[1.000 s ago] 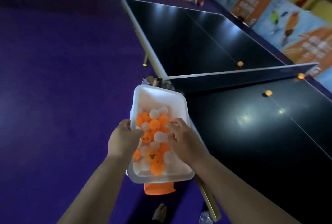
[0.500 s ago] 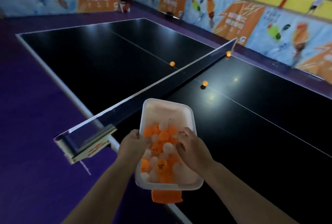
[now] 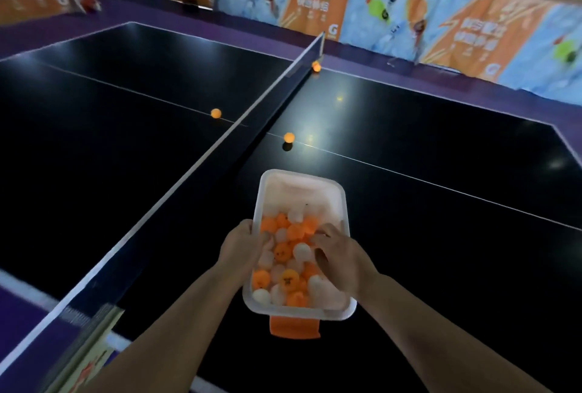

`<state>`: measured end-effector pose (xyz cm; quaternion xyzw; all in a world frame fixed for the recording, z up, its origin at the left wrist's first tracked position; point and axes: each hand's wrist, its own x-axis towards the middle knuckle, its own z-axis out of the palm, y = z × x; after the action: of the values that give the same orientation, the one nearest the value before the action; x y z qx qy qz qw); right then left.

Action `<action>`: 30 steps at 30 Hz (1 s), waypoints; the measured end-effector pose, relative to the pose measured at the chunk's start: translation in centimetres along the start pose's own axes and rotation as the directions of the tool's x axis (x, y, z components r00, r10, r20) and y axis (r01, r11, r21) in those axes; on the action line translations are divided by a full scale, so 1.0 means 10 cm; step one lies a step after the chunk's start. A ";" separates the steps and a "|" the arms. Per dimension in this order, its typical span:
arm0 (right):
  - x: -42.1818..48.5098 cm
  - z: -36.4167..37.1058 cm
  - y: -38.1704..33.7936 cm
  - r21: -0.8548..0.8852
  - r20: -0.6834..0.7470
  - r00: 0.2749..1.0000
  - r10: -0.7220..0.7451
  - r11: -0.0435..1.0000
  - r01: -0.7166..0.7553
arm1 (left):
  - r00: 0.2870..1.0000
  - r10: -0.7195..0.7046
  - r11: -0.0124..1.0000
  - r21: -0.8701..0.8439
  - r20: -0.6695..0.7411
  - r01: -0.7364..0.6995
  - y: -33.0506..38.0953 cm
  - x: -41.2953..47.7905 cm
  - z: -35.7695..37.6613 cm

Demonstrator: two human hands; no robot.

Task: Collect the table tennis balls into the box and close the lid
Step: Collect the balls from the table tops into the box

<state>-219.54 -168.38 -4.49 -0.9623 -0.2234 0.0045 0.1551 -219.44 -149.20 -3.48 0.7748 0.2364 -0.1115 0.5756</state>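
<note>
- Left: net (image 3: 176, 183) runs away diagonally across the black table (image 3: 441, 251); one orange ball (image 3: 216, 113) lies beyond it.
- My left hand (image 3: 241, 244) clamps the box (image 3: 302, 185) by its left rim.
- Box is half full of orange and white balls, long axis pointing away from me, lid not visible.
- My right hand (image 3: 341, 255) grips the right rim, fingers curled inside.
- Nearest loose ball (image 3: 288, 137) sits straight ahead past the box; another (image 3: 316, 67) lies near the far net post. I judge the right hand nearer.
- Purple floor, banner-covered barriers around.
</note>
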 end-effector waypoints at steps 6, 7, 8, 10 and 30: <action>0.39 0.04 0.20 0.005 0.023 0.995 0.094 0.996 -0.095 | 0.979 0.006 1.000 0.028 0.206 -0.013 0.28 0.74 0.05; 0.48 0.07 0.23 -0.019 0.021 0.993 0.120 0.993 -0.119 | 0.973 0.004 1.000 0.028 0.230 -0.011 0.31 0.87 0.05; 0.57 0.10 0.26 -0.055 0.010 0.990 0.139 0.989 -0.138 | 0.967 0.002 1.000 0.026 0.255 -0.009 0.34 1.01 0.06; 0.74 0.17 0.34 -0.132 0.006 0.984 0.180 0.975 -0.178 | 0.953 -0.004 1.000 0.023 0.303 -0.003 0.41 1.27 0.10; 1.97 0.26 1.40 -0.269 -0.212 0.890 0.403 0.852 -0.450 | 0.914 -0.007 0.995 0.091 0.405 -0.033 0.81 2.71 0.72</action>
<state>-196.06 -171.04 -10.00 -0.9976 0.0106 -0.0678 0.0130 -191.32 -151.35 -10.96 0.7632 0.1013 -0.2767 0.5750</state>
